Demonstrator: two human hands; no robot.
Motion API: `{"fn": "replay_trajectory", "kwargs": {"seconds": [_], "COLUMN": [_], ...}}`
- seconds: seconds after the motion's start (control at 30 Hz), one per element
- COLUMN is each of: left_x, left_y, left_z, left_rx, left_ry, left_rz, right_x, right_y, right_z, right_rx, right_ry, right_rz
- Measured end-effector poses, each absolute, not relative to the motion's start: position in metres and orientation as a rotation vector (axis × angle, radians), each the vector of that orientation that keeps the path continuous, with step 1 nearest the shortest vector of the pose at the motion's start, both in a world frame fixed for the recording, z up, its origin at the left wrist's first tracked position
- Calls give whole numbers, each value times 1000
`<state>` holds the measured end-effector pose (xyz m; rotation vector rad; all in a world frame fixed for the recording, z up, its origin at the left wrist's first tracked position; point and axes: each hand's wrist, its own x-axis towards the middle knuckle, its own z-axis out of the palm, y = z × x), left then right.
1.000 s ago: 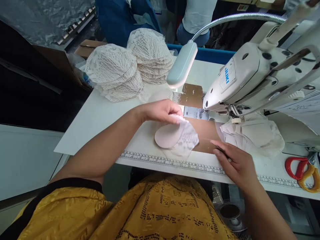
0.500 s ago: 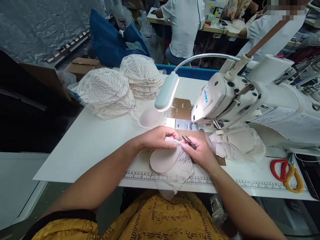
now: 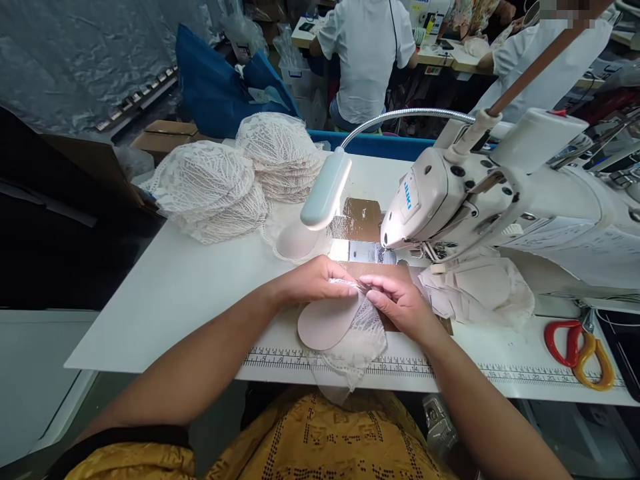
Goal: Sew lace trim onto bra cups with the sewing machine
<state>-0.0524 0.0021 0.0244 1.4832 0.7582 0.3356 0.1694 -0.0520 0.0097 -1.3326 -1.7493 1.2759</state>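
Observation:
Between my hands, close to the table's front edge, lies a white lace bra cup piece (image 3: 330,323) with a smooth padded cup and a lace side. My left hand (image 3: 320,280) is closed on its upper edge, thumb on top. Small dark thread snips (image 3: 363,287) sit in the closed fingers of my right hand (image 3: 397,300), their tips at the lace edge beside my left fingertips. The blades are mostly hidden by the fingers. Just beyond is the needle area of a white sewing machine (image 3: 425,193).
Two stacks of lace cups (image 3: 205,180) stand at the back left, with a single cup (image 3: 295,237) beside them. Pale cup pieces (image 3: 480,287) lie under the machine arm. Scissors (image 3: 580,350) rest at right. A lamp (image 3: 327,190) hangs over the table. Other people sit behind.
My right hand has turned and brought the snips from pointing up and left to the lace edge by my left fingers. My left hand keeps its hold on the cup piece.

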Motion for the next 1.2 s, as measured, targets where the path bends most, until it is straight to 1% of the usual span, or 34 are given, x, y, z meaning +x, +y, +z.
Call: {"fn": "replay_trajectory", "kwargs": {"seconds": [0.1,0.27,0.37,0.47,0.57,0.73,0.77,0.83,0.9,0.93,1.03,1.2], "left_x": [-50,-48,-47,-43,-46,-76,-84,-96,-100,-99,-86,-65], "left_y": [2,0,-2,-2,2,8,7,3,-4,-8,-22,-30], "left_z": [21,22,23,23,25,49,54,60,58,53,35,22], "left_rx": [1411,1373,1376,1405,1497,1657,1661,1608,1445,1339,1059,930], "left_ry": [745,734,745,740,735,997,1046,1086,1007,930,725,735], "left_rz": [298,297,292,324,332,555,530,338,156,130,257,502], "right_x": [165,159,157,155,153,163,166,170,173,174,174,175], "right_y": [-52,-54,-55,-54,-53,-53,-54,-56,-58,-59,-62,-61], "right_z": [12,14,13,11,12,14,14,15,16,17,19,17], "right_rx": [-1306,-1306,-1354,-1348,-1368,-1416,-1389,-1332,-1266,-1231,-1191,-1358], "right_ry": [-1740,-1794,-1735,-1593,-1628,-1708,-1700,-1708,-1735,-1741,-1715,-1800], "right_rz": [1323,1208,1168,1283,1396,1307,1313,1314,1311,1314,1388,1543]}}
